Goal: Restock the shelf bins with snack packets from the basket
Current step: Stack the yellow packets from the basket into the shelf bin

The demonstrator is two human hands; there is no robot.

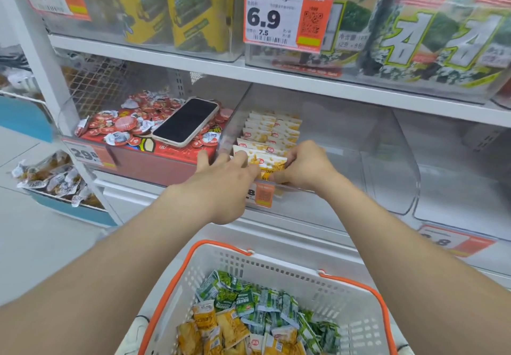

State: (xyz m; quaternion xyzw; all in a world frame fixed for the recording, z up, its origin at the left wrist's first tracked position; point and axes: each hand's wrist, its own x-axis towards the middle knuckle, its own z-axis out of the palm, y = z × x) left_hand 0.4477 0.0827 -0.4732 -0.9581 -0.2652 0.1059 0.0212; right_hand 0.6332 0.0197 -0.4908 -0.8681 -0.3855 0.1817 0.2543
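The white shelf (177, 60) carries clear plastic bins side by side. The left bin (67, 111) holds red round packets (124, 122). The middle bin (359, 139) holds yellow-and-white packets (268, 130).

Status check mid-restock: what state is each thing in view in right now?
Clear bin: partly filled, yellow packets rowed along its left side.
Front yellow packet: upright, between both hands.
Left hand: fingers stretched onto its left end.
Right hand: pinching its right end.
Phone: screen dark, lying on red packets.
Basket: green packets and loose yellow packets inside.
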